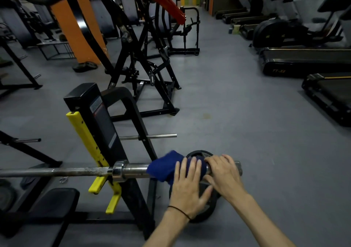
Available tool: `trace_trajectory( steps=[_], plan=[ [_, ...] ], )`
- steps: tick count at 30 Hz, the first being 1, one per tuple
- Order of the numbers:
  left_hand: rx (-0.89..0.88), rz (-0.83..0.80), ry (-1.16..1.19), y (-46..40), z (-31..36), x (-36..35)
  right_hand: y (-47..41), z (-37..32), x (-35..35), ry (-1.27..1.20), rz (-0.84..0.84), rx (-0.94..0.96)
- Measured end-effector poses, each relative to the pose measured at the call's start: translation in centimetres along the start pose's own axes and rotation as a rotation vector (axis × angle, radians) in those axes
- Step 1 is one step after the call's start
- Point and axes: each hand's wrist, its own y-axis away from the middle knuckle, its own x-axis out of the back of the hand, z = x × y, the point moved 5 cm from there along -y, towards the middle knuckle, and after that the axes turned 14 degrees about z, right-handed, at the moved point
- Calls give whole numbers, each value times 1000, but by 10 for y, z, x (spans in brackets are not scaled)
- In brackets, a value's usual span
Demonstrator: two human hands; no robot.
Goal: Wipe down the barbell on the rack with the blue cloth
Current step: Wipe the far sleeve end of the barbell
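Low in the frame, the barbell (133, 169) lies across the rack's yellow hooks (98, 163). The left hand (187, 188) presses the blue cloth (165, 166) onto the bar's sleeve with straight fingers. The right hand (225, 172) curls its fingers round the sleeve's end, just beside the cloth.

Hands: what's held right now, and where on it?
Left hand presses the blue cloth onto the barbell sleeve, fingers straight. Right hand grips the sleeve near its end.
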Motion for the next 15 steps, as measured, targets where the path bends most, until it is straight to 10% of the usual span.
trace_trajectory(
  steps=[3,9,15],
  plan=[
    [-73,-1,-53,6,-36,11,0,3,2,-3,-5,13],
    [343,65,-146,15,-118,37,1,-3,2,-10,18,20],
    [-66,-8,-56,0,-27,12,-5,1,5,-6,-7,69]
  ],
)
